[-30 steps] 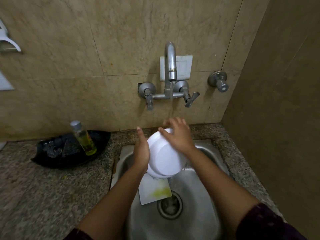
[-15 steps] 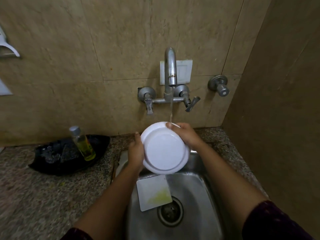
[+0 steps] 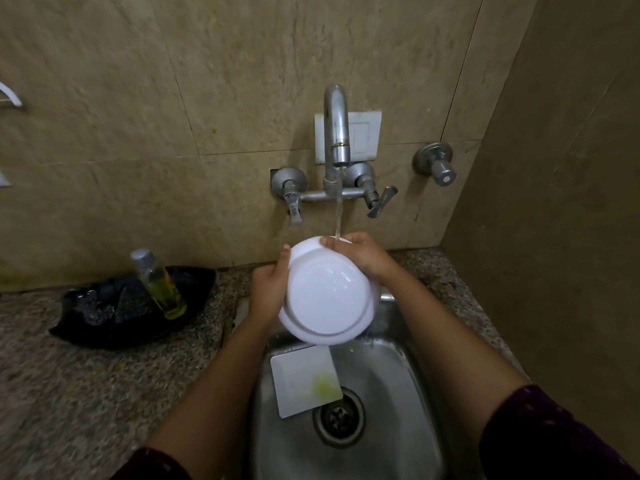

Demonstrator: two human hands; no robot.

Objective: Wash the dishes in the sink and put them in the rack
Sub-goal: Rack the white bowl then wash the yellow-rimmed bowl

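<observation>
A round white bowl (image 3: 329, 296) is held over the steel sink (image 3: 408, 375), tilted with its underside towards me. My left hand (image 3: 268, 292) grips its left rim. My right hand (image 3: 360, 252) grips its far rim, where the stream from the tap (image 3: 336, 133) lands. Below the bowl a white square plate (image 3: 301, 379) with a yellow-green smear lies flat on the sink floor beside the drain (image 3: 338, 415).
On the granite counter (image 3: 86, 393) to the left sits a black leaf-shaped tray (image 3: 104, 327) holding a clear bottle of yellow-green liquid (image 3: 159, 284). A spare valve (image 3: 434, 164) sticks out of the tiled wall. A side wall closes off the right.
The bowl has turned from edge-on to underside facing me and risen under the stream. My right hand moved from the bowl's face to its far rim.
</observation>
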